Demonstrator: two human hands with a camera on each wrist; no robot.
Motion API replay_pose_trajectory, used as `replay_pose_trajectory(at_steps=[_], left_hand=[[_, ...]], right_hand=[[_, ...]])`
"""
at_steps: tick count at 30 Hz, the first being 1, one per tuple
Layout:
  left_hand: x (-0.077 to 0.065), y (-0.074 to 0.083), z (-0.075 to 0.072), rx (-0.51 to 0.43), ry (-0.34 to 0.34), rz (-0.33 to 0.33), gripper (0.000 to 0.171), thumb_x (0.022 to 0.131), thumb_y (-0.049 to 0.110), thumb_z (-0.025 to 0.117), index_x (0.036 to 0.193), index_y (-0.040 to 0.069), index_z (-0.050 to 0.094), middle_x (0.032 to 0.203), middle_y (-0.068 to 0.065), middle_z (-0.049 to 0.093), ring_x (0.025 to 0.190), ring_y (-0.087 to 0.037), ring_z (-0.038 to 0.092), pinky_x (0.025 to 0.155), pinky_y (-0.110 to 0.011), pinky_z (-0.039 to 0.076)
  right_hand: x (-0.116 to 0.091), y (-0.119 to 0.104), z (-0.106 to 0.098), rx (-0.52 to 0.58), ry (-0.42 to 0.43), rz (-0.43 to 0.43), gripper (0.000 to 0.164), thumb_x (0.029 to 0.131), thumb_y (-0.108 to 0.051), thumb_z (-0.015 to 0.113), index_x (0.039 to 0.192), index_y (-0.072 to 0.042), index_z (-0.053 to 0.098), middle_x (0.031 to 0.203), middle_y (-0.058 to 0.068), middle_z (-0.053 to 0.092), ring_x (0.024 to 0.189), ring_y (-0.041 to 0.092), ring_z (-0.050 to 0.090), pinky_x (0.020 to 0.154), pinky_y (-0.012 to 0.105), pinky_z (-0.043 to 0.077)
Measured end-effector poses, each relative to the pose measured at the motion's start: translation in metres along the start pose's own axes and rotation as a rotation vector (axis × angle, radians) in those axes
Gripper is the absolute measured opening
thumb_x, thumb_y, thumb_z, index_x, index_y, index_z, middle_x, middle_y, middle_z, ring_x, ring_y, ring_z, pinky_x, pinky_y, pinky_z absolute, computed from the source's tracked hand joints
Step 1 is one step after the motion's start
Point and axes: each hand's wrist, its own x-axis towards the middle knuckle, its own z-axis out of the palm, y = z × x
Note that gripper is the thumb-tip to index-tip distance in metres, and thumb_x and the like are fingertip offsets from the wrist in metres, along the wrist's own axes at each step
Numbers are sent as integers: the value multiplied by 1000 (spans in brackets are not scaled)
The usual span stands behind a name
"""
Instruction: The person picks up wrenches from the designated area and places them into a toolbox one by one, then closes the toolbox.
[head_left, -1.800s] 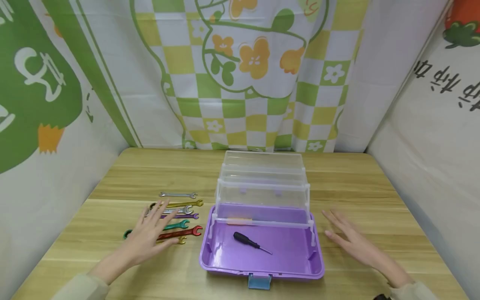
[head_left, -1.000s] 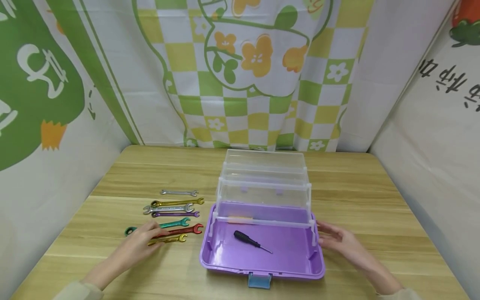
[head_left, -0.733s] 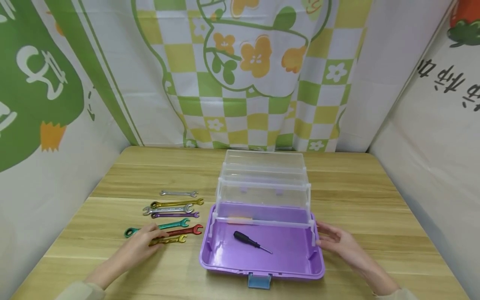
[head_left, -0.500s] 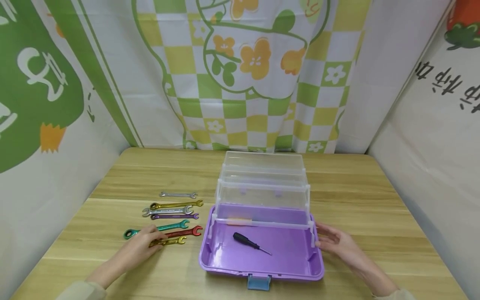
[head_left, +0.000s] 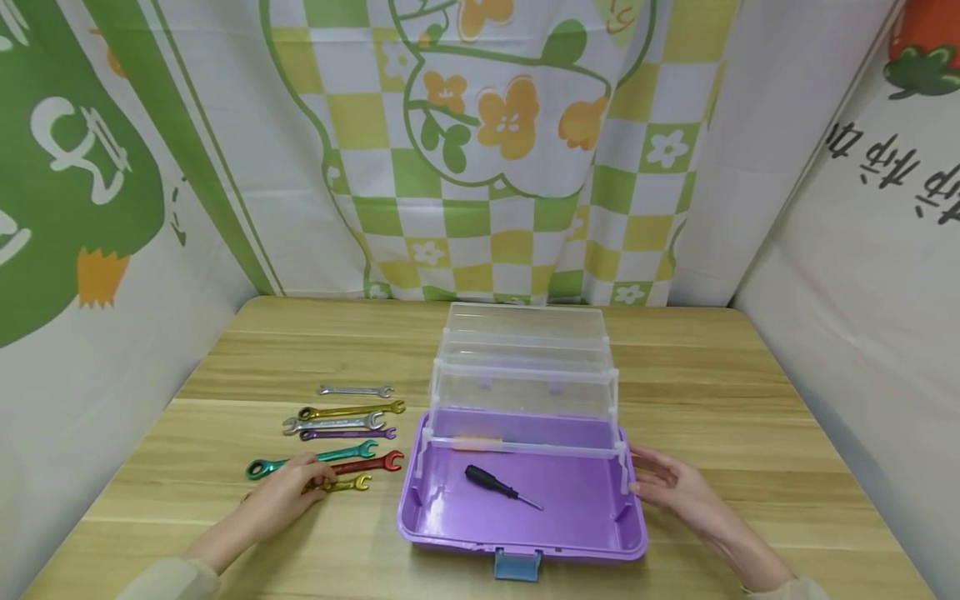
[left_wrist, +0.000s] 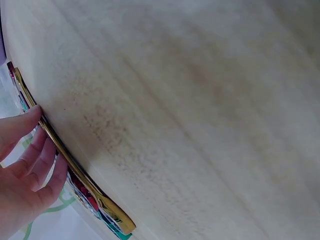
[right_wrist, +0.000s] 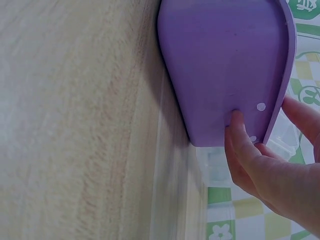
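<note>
Thumb and fingers of my left hand [head_left: 281,492] pinch the gold wrench [head_left: 345,484] nearest me, partly hidden by the hand. The left wrist view shows that gold wrench [left_wrist: 67,150] along the fingertips, lying by the table surface. Just beyond lie a red wrench [head_left: 367,464] and a teal ratchet wrench [head_left: 348,453]. My right hand [head_left: 682,492] touches the right side of the purple toolbox [head_left: 570,487]. In the right wrist view its fingertips rest on the toolbox's outer wall [right_wrist: 225,65], with the thumb by the rim. A black-handled screwdriver [head_left: 491,481] lies inside.
Farther back on the left lie a purple wrench [head_left: 348,433], a silver wrench [head_left: 337,424], a longer gold wrench [head_left: 352,411] and a small silver wrench [head_left: 354,390]. Clear tiered trays [head_left: 525,392] stand raised behind the toolbox, with an orange-handled item [head_left: 477,444] partly behind them.
My left hand has come down from above the wrenches and taken hold of the near gold wrench. My right hand has moved left to touch the toolbox's side.
</note>
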Motion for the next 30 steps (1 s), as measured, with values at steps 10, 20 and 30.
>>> replay_pose_trajectory(at_steps=[10, 20, 30], left_hand=[[3, 0, 1, -33, -71, 63, 19, 72, -7, 64, 83, 7, 57, 82, 4, 50, 75, -13, 51, 64, -27, 47], [7, -9, -5, -242, -124, 42, 17, 72, -6, 65, 82, 6, 58, 75, 2, 57, 64, -2, 47, 54, -21, 43], [14, -10, -17, -424, -150, -1, 11, 75, 0, 64, 84, 4, 60, 78, -4, 60, 69, -3, 51, 58, -21, 46]], right_hand=[[1, 3, 0, -1, -7, 9, 71, 81, -14, 60, 135, 8, 20, 134, 32, 27, 114, 37, 44, 88, 30, 43], [1, 3, 0, 31, -1, 32, 71, 81, -13, 61, 135, 6, 21, 135, 30, 27, 113, 31, 46, 88, 28, 43], [1, 3, -1, 25, -6, 33, 71, 82, -14, 60, 136, 7, 20, 136, 30, 26, 114, 29, 45, 89, 30, 43]])
